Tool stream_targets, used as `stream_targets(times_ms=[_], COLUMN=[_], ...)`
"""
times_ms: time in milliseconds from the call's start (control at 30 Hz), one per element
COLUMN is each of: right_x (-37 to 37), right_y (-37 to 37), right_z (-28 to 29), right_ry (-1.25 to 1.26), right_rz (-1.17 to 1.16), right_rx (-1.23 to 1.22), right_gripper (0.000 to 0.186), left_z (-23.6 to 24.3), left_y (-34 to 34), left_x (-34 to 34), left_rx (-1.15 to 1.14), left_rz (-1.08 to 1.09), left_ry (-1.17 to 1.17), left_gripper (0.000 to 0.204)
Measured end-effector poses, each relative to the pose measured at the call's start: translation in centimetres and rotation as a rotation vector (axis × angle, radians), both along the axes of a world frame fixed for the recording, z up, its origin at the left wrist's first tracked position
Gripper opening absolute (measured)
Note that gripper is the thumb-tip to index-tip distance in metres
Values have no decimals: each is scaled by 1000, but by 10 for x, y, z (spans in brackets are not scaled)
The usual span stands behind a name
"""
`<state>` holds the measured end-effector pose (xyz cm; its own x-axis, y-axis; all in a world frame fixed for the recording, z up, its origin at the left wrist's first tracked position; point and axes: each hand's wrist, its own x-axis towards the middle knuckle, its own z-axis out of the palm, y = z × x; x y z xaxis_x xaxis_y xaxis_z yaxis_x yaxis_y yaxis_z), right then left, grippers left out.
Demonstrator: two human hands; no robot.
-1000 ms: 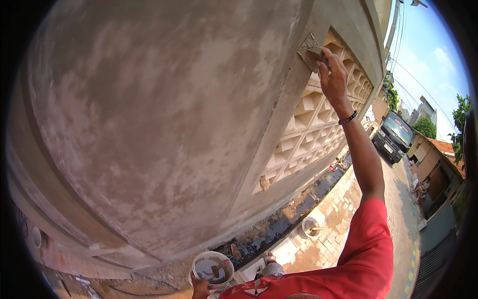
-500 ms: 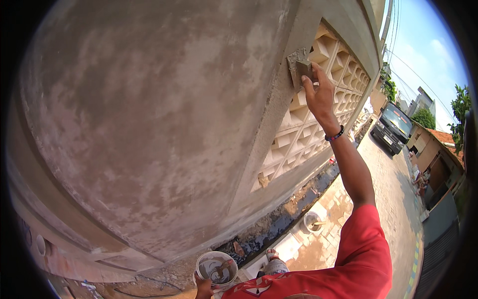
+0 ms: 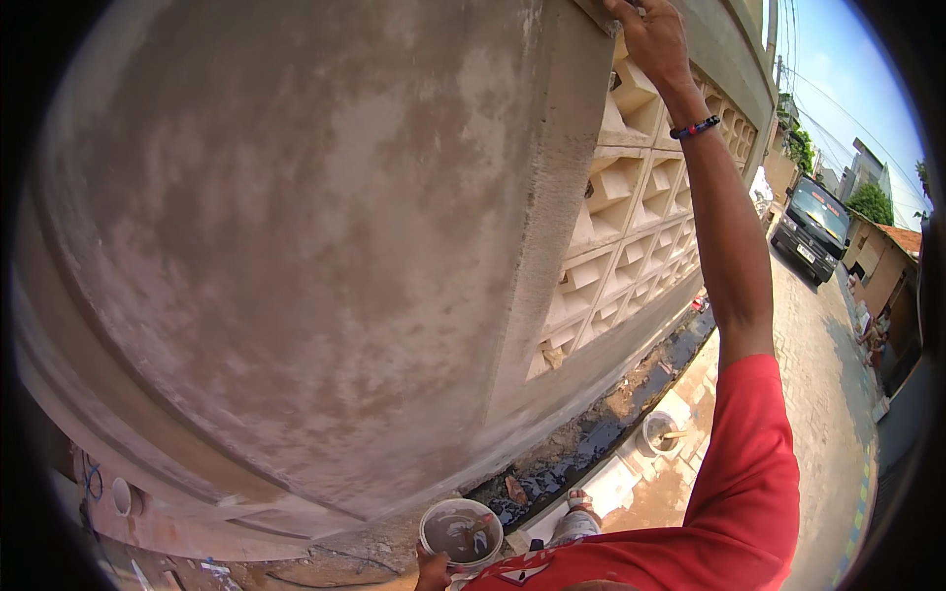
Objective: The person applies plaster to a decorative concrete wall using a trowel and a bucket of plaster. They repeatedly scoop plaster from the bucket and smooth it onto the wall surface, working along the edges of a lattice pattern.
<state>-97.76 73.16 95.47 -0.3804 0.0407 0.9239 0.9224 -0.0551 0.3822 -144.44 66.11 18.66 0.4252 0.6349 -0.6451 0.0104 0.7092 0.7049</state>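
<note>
My right hand [image 3: 652, 34] is raised high against the wall, at the top edge of the view. Its fingers are closed on a small plastering float [image 3: 595, 12], mostly cut off by the frame, which lies on the grey plaster strip [image 3: 572, 118] above the cream vent blocks [image 3: 621, 182]. Low down, my left hand [image 3: 432, 569] grips the side of a white bucket [image 3: 426, 522]. Wet grey mortar [image 3: 463, 537] coats its inside. The broad plastered wall [image 3: 325, 246] is patchy, dark grey in places and paler brown in others.
A trench of dark water [image 3: 601, 438] runs along the wall's foot. Past it, another bucket [image 3: 658, 433] with a stick-like handle stands on the paving. A dark truck [image 3: 811, 229] is on the lane at right. A pipe end [image 3: 123, 497] juts out at lower left.
My right hand has moved up along the plaster strip with the float, to the top edge of the view. My left hand still holds the bucket. The whole view has shifted slightly.
</note>
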Motion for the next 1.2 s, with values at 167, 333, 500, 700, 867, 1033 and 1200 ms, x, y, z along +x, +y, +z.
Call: stream_targets(times_ms=[167,333,500,700,867,1033,1200], right_x=[-16,-26,-49,-120,-182,-232,-238], right_y=[-11,-75,-111,-118,-101,-66,-57], right_z=[-187,-251,-271,-379,-498,-587,-672], right_ry=[283,300,1085,1608,1155,728,534], right_rz=[69,14,340,295,303,175,6], right_rx=[-302,-426,-912,-1631,-1908,-1968,-2049], right_gripper=[41,38,41,39,33,37,32], left_z=[29,50,69,110,148,165,137], left_y=[2,7,3,10,1,7,18], left_x=[16,19,23,27,30,48,69], left_rx=[-46,-95,-84,-59,-48,1,49], left_rz=[29,70,93,4,28,8,-20], left_ry=[-6,81,55,105,74,-51,-86], left_gripper=[72,72,69,68,77,73,70])
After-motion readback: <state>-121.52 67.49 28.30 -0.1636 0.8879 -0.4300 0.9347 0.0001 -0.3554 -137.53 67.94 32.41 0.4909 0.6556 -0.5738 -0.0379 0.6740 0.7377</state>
